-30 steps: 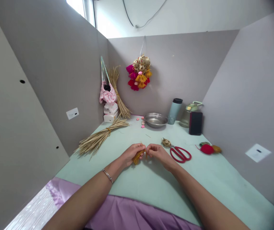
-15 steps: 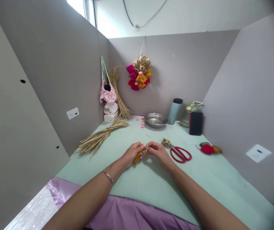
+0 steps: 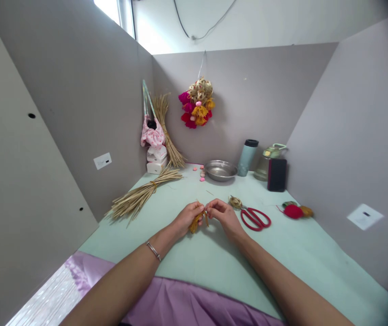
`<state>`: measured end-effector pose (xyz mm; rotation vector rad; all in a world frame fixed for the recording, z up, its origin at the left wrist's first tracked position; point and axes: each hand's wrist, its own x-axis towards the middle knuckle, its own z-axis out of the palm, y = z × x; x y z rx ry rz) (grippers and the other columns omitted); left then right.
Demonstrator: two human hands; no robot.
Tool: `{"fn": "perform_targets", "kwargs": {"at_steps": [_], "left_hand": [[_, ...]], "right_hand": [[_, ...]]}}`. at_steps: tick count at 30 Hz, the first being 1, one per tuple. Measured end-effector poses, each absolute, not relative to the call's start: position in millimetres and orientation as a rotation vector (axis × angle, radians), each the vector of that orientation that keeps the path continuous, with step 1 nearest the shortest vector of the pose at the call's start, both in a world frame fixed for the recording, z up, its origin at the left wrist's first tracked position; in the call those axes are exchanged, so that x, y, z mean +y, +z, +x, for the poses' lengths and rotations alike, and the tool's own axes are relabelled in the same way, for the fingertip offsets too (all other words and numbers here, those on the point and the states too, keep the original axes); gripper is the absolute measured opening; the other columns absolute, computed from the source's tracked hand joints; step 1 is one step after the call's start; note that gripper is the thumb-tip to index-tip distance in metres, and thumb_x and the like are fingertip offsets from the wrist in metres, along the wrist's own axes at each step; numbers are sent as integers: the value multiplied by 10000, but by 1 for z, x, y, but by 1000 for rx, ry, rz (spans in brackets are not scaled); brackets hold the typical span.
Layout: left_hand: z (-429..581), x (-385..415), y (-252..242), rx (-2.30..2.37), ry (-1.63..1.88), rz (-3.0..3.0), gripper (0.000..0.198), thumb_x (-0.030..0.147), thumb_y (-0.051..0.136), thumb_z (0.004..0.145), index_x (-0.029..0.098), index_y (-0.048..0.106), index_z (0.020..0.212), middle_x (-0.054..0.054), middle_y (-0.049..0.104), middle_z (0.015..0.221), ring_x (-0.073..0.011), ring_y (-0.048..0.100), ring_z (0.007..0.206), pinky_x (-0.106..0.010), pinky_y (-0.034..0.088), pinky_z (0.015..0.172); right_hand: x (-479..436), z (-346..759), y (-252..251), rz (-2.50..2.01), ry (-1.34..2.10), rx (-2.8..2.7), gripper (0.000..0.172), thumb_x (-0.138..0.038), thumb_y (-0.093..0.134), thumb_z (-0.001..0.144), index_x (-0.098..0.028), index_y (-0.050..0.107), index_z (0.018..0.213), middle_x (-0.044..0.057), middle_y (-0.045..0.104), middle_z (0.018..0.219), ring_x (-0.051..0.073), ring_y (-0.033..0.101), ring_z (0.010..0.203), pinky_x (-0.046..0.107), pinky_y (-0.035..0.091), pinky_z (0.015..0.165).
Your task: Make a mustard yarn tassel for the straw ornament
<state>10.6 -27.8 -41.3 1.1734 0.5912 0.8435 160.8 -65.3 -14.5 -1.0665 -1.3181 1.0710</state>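
Note:
Over the middle of the pale green table (image 3: 248, 271), my left hand (image 3: 190, 216) is closed around a mustard-yellow yarn tassel (image 3: 194, 225), whose strands hang below the fingers. Close beside it, my right hand (image 3: 223, 216) pinches at the tassel's top, with thumb and index finger together on what looks like a yellow strand (image 3: 207, 219). The fingers partly hide the strand's end. Just right of that hand lie red-handled scissors (image 3: 255, 219), their blades by a small woven straw ball (image 3: 235, 202).
A tied straw bundle (image 3: 139, 194) lies left; another straw bundle (image 3: 168, 131) leans in the corner. At the back are a metal bowl (image 3: 221, 171), a tumbler (image 3: 247, 157), a jug (image 3: 262, 168) and a phone (image 3: 277, 175). Red yarn (image 3: 293, 211) sits right. Tasselled ornaments (image 3: 198, 103) hang on the wall.
Both hands stay nearly in place over the table. My right hand has shifted very slightly upward, and the loose yellow strand beneath it has moved a little. Nothing was let go.

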Motion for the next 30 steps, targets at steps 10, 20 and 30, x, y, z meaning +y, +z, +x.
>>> {"fn": "perform_targets", "kwargs": {"at_steps": [10, 20, 30], "left_hand": [[10, -30, -35, 578, 869, 1117, 372, 478, 692, 716, 156, 517, 779, 42, 455, 617, -63, 410, 518, -196, 365, 510], [9, -33, -27, 547, 849, 1097, 405, 481, 724, 681, 143, 530, 790, 5, 515, 723, -54, 417, 547, -196, 367, 520], [11, -36, -29, 531, 802, 1131, 429, 506, 714, 695, 144, 522, 821, 33, 467, 638, -65, 424, 535, -203, 370, 522]], "right_hand": [[-67, 159, -13, -1063, 1055, -1283, 68, -242, 671, 694, -188, 633, 709, 23, 655, 750, 142, 527, 626, 275, 439, 616], [-69, 158, -14, -989, 1193, -1141, 174, -331, 714, 691, -200, 604, 722, 33, 664, 831, 160, 581, 701, 275, 430, 602], [-70, 158, -12, -924, 1331, -1096, 173, -323, 674, 702, -217, 556, 771, 7, 602, 751, 124, 501, 583, 268, 422, 581]]}}
